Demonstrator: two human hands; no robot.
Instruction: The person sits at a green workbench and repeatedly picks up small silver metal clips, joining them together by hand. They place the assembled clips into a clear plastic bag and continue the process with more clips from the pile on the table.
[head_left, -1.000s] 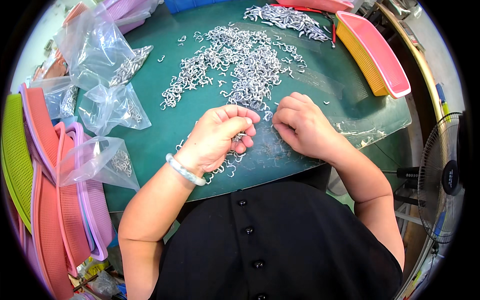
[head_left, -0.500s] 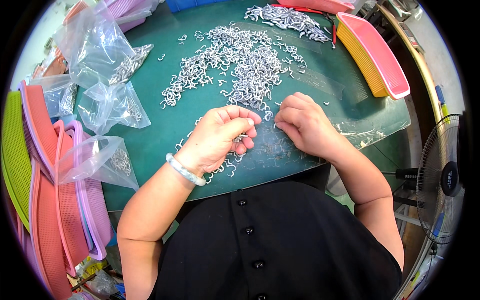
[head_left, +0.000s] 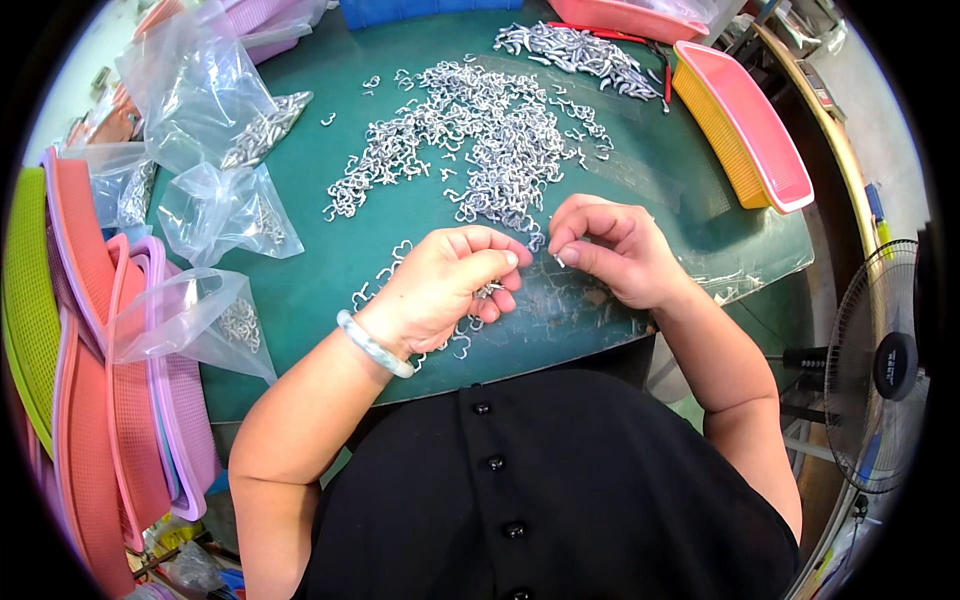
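Small silvery metal hooks lie heaped on the green table, just beyond my hands. My left hand, palm turned up and wearing a pale bangle at the wrist, has its fingers curled round a few metal hooks. Thumb and index finger come together on that hand. To its right, my right hand pinches a small metal hook, mostly hidden by the fingertips. Loose hooks are strewn beside and under my left wrist.
Thicker grey metal pieces form a far pile beside red-handled pliers. At the right edge stand a pink-and-yellow basket and a fan. Clear bags of metal parts and stacked plastic baskets fill the left.
My right hand has rolled so that its thumb and the pinched piece show more. My left hand keeps its curled grip, and the whole view has shifted slightly.
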